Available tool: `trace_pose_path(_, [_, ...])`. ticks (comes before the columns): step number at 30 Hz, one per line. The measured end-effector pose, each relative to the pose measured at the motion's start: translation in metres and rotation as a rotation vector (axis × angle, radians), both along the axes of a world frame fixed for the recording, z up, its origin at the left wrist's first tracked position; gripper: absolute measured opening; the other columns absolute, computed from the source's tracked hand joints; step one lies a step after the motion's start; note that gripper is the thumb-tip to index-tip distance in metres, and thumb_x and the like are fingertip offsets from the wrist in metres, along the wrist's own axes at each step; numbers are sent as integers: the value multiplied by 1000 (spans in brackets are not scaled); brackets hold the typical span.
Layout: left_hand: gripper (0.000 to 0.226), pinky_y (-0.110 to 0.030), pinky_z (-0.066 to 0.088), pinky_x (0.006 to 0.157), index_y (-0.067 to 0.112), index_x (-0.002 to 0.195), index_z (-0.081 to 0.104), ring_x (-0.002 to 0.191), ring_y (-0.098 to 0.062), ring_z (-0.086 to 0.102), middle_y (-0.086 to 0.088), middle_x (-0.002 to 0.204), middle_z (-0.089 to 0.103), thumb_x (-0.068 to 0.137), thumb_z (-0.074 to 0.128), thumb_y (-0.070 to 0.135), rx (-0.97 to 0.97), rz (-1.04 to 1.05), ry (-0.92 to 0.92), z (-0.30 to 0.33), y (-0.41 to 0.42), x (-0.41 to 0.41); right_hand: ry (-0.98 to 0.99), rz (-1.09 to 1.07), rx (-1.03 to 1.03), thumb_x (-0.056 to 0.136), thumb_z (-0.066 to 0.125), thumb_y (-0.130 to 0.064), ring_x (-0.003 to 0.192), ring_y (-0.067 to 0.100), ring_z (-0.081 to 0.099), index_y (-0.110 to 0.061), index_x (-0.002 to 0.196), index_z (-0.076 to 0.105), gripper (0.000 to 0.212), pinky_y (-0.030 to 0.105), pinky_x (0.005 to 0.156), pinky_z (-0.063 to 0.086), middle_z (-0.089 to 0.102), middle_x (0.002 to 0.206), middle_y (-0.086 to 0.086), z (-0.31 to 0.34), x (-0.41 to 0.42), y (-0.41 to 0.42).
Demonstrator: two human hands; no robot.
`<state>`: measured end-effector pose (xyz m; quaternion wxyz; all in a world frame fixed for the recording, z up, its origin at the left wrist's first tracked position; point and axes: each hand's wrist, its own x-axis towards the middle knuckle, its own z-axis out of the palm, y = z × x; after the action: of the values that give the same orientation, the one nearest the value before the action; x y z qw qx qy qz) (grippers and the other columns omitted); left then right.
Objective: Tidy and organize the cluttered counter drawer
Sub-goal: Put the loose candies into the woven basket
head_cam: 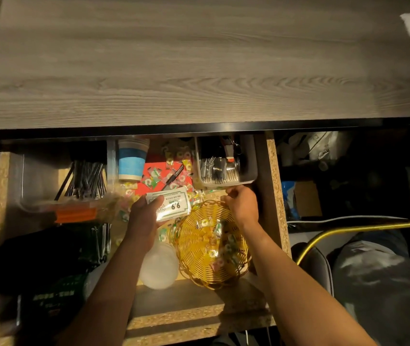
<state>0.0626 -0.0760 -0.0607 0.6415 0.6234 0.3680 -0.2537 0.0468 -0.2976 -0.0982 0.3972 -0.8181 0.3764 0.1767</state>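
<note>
1. Nearest the camera, the drawer's chipboard front edge (199,318) is seen, with both forearms reaching over it into the drawer.
2. Left hand (146,218): a stack of white price cards (171,206), marked "9.9", is held, thumb on top, fingers curled underneath.
3. Right hand (242,204): fingers are bunched in a pinch at the far rim of the yellow wire basket (211,245); what the grip holds cannot be told.
4. Basket sits in the drawer's right front area; several wrapped candies (212,253) are seen inside it.
5. More wrapped candies are scattered over a red sheet (154,171) behind the cards, with a black pen (174,177) lying on it.
6. Clear tray (226,168) with metal cutlery is set at back right, just beyond the right hand.
7. Blue-and-white paper cup stack (131,161) lies back centre; black straws (86,181) at left.
8. White plastic lid (160,267) lies beside the basket, partly under the left forearm.
9. Grey wood-grain table (199,58) overhangs the drawer.
</note>
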Motion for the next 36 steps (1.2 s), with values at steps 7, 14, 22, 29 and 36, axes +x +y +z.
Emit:
trace_pose_path(7, [16,-43,58,83,13,112,63,95,-25,71,-7,106,72,97,58,15,-14,-95,-29,-5,1,-6,-77,202,-105,91,70,-15,95,12,63,-9,110,73,20,24,93,52,59,114,0,-3,-11,-3])
trace_pose_path(14, [18,-55,49,99,22,106,66,113,-31,63,-10,120,68,94,61,9,-122,-128,47,-9,-1,-14,-6,353,-199,95,59,-12,97,23,62,-8,99,70,12,26,81,50,64,107,9,-4,-12,-4])
trace_pose_path(22, [18,-45,52,89,19,115,59,95,-25,66,-7,108,69,98,58,11,-162,4,108,-3,-8,-15,-335,-128,1,92,67,-12,77,13,70,-15,93,77,11,33,76,60,75,85,2,71,-26,15])
trace_pose_path(29, [14,-36,54,72,23,103,61,88,-21,68,-2,99,71,98,58,10,-153,-12,121,-8,-14,-22,-373,-418,516,95,62,-25,97,14,66,-11,128,61,36,34,88,56,69,107,3,83,24,11])
trace_pose_path(36, [35,-49,52,96,19,134,53,107,-24,67,-5,117,70,99,58,20,-65,-49,82,-8,-16,-30,-108,-213,2,98,59,-16,87,3,55,-8,133,56,36,14,76,44,65,108,-2,54,-56,20])
